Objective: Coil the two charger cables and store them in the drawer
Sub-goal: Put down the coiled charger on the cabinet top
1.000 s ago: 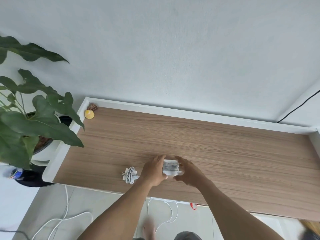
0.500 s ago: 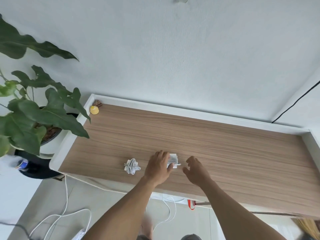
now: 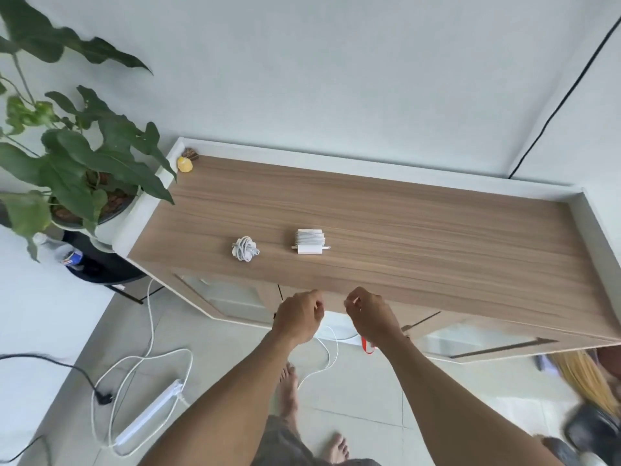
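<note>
Two white chargers lie on the wooden cabinet top [image 3: 420,230]. One is a loosely bundled cable [image 3: 244,249] on the left. The other is a charger brick with its cable wound tightly round it [image 3: 309,242], a little to the right. Nothing touches either one. My left hand [image 3: 297,316] and my right hand [image 3: 371,316] hover side by side just in front of the cabinet's front edge, below the chargers. Their fingers are loosely curled and hold nothing that I can see. The drawer front is hidden under the top's edge and behind my hands.
A potted plant [image 3: 77,169] stands left of the cabinet. A small yellow object [image 3: 184,164] sits in the top's back left corner. Glass cabinet doors [image 3: 232,299] flank my hands. White cords and a power strip [image 3: 148,415] lie on the floor by my bare feet.
Both hands let go of the wound charger brick and drew back off the top to its front edge. The view moved back and down, showing the cabinet's front.
</note>
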### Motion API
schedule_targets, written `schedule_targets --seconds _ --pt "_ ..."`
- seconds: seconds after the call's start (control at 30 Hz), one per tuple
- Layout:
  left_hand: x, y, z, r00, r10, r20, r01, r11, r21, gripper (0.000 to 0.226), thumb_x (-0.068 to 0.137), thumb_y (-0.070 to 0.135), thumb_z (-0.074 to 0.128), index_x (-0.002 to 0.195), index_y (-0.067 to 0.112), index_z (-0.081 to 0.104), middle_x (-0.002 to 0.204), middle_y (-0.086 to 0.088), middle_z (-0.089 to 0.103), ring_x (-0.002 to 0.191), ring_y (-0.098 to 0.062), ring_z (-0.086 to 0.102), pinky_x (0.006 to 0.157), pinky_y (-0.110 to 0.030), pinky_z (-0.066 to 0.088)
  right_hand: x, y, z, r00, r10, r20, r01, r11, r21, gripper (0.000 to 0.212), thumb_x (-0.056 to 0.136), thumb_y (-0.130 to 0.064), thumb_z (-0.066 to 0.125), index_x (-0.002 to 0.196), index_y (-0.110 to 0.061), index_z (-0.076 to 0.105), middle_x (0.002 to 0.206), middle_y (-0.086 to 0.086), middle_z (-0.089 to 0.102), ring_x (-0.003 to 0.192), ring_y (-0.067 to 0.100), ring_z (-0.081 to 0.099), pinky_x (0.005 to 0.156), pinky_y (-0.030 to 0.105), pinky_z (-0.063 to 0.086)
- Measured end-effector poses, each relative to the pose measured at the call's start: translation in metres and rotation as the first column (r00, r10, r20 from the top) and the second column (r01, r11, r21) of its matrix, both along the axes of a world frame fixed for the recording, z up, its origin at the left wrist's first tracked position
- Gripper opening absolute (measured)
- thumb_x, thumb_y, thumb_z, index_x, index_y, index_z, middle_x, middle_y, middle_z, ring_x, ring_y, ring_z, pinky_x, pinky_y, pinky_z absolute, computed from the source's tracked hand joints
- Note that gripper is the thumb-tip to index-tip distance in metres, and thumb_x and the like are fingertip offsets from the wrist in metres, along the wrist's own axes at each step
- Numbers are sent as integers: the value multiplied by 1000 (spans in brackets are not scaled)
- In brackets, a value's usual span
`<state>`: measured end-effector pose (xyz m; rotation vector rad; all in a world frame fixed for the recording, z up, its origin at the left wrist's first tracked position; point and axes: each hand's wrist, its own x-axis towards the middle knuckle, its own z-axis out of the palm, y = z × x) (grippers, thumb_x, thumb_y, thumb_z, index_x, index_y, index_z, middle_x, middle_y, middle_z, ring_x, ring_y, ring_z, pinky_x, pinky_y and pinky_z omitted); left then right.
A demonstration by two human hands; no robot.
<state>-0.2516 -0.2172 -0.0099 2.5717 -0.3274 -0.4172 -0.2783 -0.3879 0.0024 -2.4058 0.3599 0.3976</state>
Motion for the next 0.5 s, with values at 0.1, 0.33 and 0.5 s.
schedule_targets --seconds 0.1,0.33,0.5 --pt "-45 -5 -13 998 0 -67 2 1000 21 19 94 32 47 98 20 61 93 -1 72 88 -26 66 75 -34 50 -41 -6 -18 999 -19 -28 20 999 25 16 92 -31 50 101 -24 61 89 -7 64 82 20 62 72 32 50" --pt "-97 -8 -31 987 50 -156 -43 998 45 23 94 34 44 99 20 61 96 -3 71 89 -27 65 76 -36 51 -94 -16 -32 997 19 -70 -15 999 45 25 93 -34 50 114 -24 57 92 -11 58 103 21 57 82 35 49" --pt "-78 -16 -29 983 91 -158 -91 996 4 20 93 31 46 96 19 61 92 -4 71 87 -28 65 74 -36 51 -76 -14 -24 999 -37 -13 38 996 77 24 93 -29 53 115 -22 58 104 -5 60 95 16 61 86 36 49"
